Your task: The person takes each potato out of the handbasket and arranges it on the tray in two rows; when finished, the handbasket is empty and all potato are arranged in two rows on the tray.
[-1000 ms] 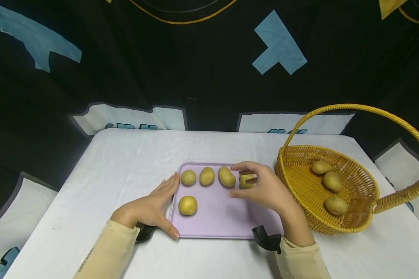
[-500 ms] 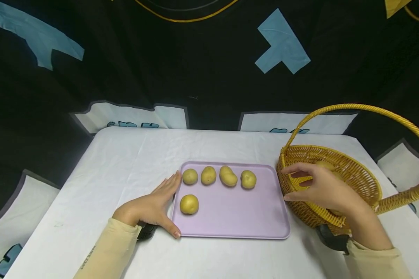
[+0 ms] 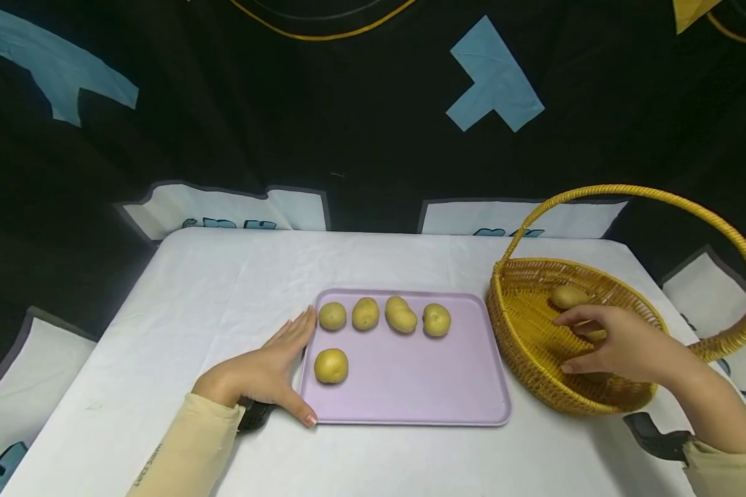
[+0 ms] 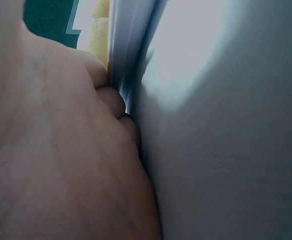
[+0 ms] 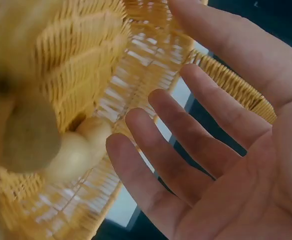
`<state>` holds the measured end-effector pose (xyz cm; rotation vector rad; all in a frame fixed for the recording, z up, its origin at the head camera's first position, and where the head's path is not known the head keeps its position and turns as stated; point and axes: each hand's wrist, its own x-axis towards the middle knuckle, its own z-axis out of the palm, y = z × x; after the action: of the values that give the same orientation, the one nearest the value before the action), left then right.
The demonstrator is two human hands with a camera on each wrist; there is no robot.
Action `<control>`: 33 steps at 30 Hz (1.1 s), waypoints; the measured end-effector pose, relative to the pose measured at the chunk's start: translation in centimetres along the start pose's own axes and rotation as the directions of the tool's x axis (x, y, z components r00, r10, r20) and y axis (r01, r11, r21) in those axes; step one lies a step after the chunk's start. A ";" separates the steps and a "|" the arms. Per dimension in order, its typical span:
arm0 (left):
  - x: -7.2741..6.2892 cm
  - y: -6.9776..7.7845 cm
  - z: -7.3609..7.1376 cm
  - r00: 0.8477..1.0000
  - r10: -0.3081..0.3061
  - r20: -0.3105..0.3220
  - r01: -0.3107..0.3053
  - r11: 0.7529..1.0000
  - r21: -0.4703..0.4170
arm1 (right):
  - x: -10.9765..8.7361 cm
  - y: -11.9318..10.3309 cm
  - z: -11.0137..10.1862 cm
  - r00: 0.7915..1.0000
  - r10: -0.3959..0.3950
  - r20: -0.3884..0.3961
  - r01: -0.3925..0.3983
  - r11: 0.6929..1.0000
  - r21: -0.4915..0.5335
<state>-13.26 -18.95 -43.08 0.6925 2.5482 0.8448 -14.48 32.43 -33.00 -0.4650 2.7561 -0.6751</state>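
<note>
My left hand (image 3: 262, 373) lies with straight, spread fingers against the left edge of a lilac tray (image 3: 410, 386). In the left wrist view, its fingers (image 4: 111, 100) press up to the tray's side. Several potatoes are on the tray: a row along the back, including a knobbly potato (image 3: 400, 315), and one potato (image 3: 331, 366) at front left. My right hand (image 3: 628, 348) reaches into a wicker basket (image 3: 528, 345), fingers apart and holding nothing. One potato (image 3: 568, 297) shows beyond it; others are partly hidden. The right wrist view shows three potatoes, the nearest potato (image 5: 31, 135) blurred.
The basket's tall arched handle (image 3: 653, 193) rises over its right side, near my right forearm. A white cloth covers the table (image 3: 373, 462). Behind it hangs a black curtain (image 3: 348, 138) with blue and white patches.
My right hand has let go of a potato at the right end of the tray's back row, then moved right and into the basket. The left hand has stayed at the tray's edge.
</note>
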 end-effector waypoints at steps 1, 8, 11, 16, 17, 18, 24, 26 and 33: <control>0.0 0.0 0.0 1.000 0.000 -0.002 0.000 1.000 0.000 | -0.1 0.3 -0.1 1.000 -0.001 0.008 0.001 1.000 -0.006; -0.1 0.1 -0.1 1.000 0.005 -0.002 -0.005 1.000 0.004 | -0.6 2.3 -0.6 0.999 0.013 0.052 -0.011 0.999 -0.032; -0.1 0.1 -0.1 1.000 0.007 -0.004 -0.007 1.000 0.004 | -0.7 3.1 -0.5 0.998 0.024 0.051 -0.022 0.999 -0.033; -0.2 0.1 -0.1 1.000 0.008 -0.007 -0.008 1.000 0.003 | -0.7 4.0 0.1 0.999 0.034 0.040 -0.033 0.999 -0.026; -0.2 0.1 -0.1 1.000 0.006 -0.006 -0.006 1.000 0.001 | -0.7 4.1 0.2 0.999 0.034 0.037 -0.033 0.999 -0.027; -0.2 0.1 -0.1 1.000 0.003 -0.006 -0.003 1.000 0.000 | -0.6 4.1 0.4 0.999 0.032 0.035 -0.031 0.999 -0.026; -0.2 0.0 -0.1 1.000 0.000 -0.004 0.000 1.000 -0.002 | -0.4 4.2 1.2 0.999 0.048 0.008 -0.047 0.997 -0.063; -0.2 -0.1 -0.1 1.000 0.001 -0.004 -0.001 1.000 -0.002 | -0.3 4.2 1.4 0.998 0.065 0.002 -0.064 0.995 -0.079; -0.1 0.0 -0.1 1.000 0.007 -0.003 -0.007 1.000 -0.003 | 0.1 4.2 1.9 0.987 0.158 0.031 -0.156 0.985 -0.072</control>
<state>-13.20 -19.08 -42.99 0.7008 2.5481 0.8522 -14.95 35.15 -36.64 -0.2670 2.7523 -0.5291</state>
